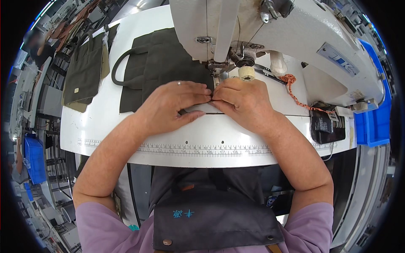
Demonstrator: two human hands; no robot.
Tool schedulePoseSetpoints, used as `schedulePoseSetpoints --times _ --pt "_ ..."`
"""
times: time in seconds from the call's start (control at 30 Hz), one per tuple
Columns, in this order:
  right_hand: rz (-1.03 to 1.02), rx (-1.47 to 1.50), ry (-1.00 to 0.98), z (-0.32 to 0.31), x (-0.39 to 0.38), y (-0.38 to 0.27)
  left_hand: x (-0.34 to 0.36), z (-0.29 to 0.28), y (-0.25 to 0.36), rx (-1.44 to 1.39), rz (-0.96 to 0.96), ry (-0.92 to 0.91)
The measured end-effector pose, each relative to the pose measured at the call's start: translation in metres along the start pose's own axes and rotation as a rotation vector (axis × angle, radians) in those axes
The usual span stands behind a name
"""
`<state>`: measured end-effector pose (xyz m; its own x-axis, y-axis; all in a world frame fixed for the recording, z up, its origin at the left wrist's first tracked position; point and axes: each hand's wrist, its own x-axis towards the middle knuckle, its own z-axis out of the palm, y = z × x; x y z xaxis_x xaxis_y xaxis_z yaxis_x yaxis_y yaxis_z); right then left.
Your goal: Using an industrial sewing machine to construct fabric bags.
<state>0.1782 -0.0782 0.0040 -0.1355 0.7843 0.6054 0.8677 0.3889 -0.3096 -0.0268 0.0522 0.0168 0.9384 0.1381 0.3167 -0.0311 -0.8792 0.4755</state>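
Observation:
A dark olive-green fabric bag piece [168, 57] with a looped handle lies on the white sewing table, its right edge beside the sewing machine's presser foot [217, 78]. My left hand [171, 101] rests on the fabric's near right part, fingers stretched together and thumb held apart from them. Against its fingertips, my right hand [244, 101] is closed in a pinch at the fabric's edge, just in front of the needle area. The bit of edge between the fingertips is mostly hidden.
Another dark green bag piece [84, 69] lies at the table's left. Right of the needle are black-handled snips [270, 75] and an orange coiled cord [295, 95]. A ruler strip [202, 150] runs along the front edge. Blue bins [372, 122] stand at the right.

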Motion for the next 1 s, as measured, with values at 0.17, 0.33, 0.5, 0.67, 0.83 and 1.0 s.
schedulePoseSetpoints --times 0.17,0.33,0.5,0.67,0.83,1.0 --pt "-0.062 0.009 -0.037 -0.01 -0.002 -0.001 -0.002 0.001 -0.005 0.025 0.026 -0.018" --pt "0.043 -0.03 -0.057 -0.012 -0.003 -0.004 0.005 -0.002 -0.013 0.005 -0.023 -0.009" --pt "0.168 -0.167 -0.145 -0.012 0.0 -0.004 0.014 -0.002 -0.03 -0.015 -0.024 0.03" --pt "0.184 -0.206 -0.145 -0.009 0.002 -0.003 0.024 -0.006 -0.042 -0.026 -0.059 0.049" --pt "0.202 -0.216 -0.151 -0.011 0.002 -0.004 0.026 -0.007 -0.042 -0.049 -0.055 0.045" --pt "0.252 -0.162 -0.117 -0.011 0.001 -0.001 0.025 -0.007 -0.039 0.012 -0.116 0.02"
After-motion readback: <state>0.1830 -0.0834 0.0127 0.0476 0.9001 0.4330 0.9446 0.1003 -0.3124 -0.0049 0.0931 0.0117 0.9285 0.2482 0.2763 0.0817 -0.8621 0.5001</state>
